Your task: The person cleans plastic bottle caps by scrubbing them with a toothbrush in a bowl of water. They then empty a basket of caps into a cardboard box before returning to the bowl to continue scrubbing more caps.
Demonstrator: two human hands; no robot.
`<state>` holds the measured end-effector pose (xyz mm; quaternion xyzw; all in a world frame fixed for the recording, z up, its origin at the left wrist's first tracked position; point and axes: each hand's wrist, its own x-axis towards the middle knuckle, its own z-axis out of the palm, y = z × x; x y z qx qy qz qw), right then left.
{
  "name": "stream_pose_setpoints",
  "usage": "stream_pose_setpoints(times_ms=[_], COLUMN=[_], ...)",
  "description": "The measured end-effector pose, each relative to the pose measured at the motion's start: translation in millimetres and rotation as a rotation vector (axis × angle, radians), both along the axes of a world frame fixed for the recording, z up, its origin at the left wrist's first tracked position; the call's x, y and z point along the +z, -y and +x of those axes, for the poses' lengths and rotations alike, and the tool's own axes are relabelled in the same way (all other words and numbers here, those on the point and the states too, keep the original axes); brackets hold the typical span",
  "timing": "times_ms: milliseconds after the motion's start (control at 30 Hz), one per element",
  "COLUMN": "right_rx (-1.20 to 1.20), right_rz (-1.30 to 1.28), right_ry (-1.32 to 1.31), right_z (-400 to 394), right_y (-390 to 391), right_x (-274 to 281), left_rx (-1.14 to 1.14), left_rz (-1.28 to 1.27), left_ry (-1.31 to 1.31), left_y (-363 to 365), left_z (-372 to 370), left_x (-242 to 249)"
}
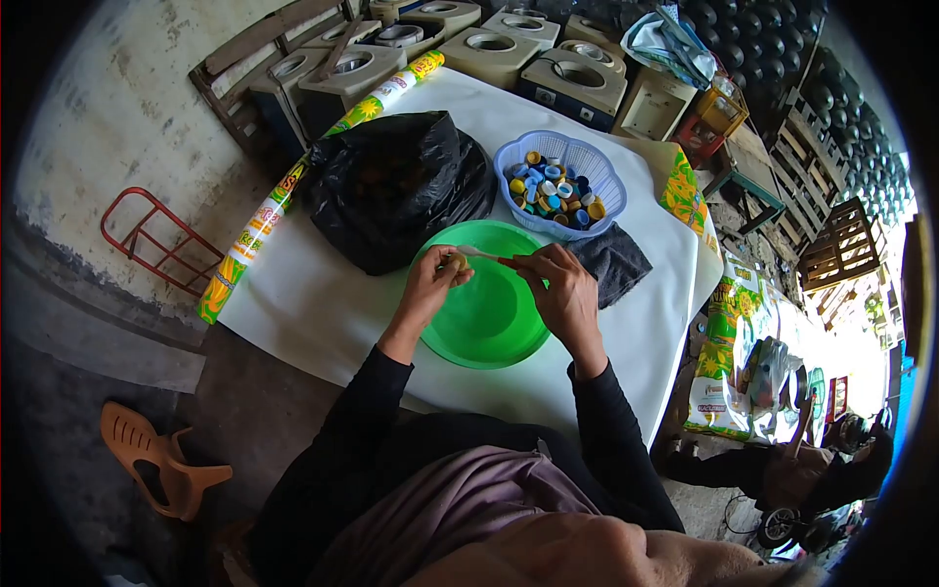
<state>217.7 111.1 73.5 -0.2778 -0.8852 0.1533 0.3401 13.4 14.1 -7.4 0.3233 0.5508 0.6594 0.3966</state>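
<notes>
Both hands work over a green bowl (489,313) that sits on the white-covered bench (323,313), near the person. The left hand (433,282) is curled over the bowl's left rim, its grip closed around a small yellowish cap (456,262) pinched between thumb and fingertips. The right hand (559,284) is over the bowl's right rim, its grip closed on a thin pale tool (481,253) whose tip reaches left to the cap and meets it; what kind of tool it is cannot be told.

Just beyond the bowl, on the far right, stands a pale blue basket (509,157) holding many small caps (554,190) in blue, yellow and other colours. A dark grey cloth (614,262) lies just right of the right hand, partly under the basket's near edge. A black plastic bag (391,191) sits on the far left of the bench, touching the bowl's far rim.

A rolled, printed sheet edge (293,186) runs along the bench's left side. On the ground to the left lie a red metal frame (147,240) and an orange sandal (161,465). Beyond the bench stand rows of beige machine housings (489,49).
</notes>
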Motion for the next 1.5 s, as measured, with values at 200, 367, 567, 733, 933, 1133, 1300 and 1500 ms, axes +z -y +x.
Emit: stream_pose_setpoints(times_ms=[200,367,567,733,933,1133,1300,1500], right_rx=[-0.05,0.008,0.078,0.041,-0.061,-0.042,-0.075,-0.043], right_rz=[0.072,0.128,0.115,-0.032,0.005,0.091,-0.07,-0.053], right_ry=[0.014,0.169,0.132,0.008,0.063,0.201,0.089,0.042], right_z=[1.9,3.1,1.6,3.2,3.2,-0.8,-1.0,1.7], right_y=[-2.7,-13.7,-13.2,0.0,-5.8,-8.5,2.6,2.1], right_x=[3.3,-24.1,-26.0,3.2,-5.7,-32.3,-4.0,-8.3], left_rx=[-0.012,0.074,0.082,0.018,0.017,0.032,0.063,0.033], left_rz=[-0.039,0.007,-0.012,0.018,0.052,0.022,-0.009,0.021], left_ry=[0.094,-0.009,-0.021,0.097,-0.023,-0.19,-0.193,-0.151], left_y=[2.6,0.8,0.2,3.1,2.4,2.0,2.5,0.8], left_z=[0.2,0.7,-0.5,1.0,0.1,-1.6,-0.8,-3.0], left_x=[6.7,0.6,-0.9,8.0,3.4,-3.9,-3.5,-9.1])
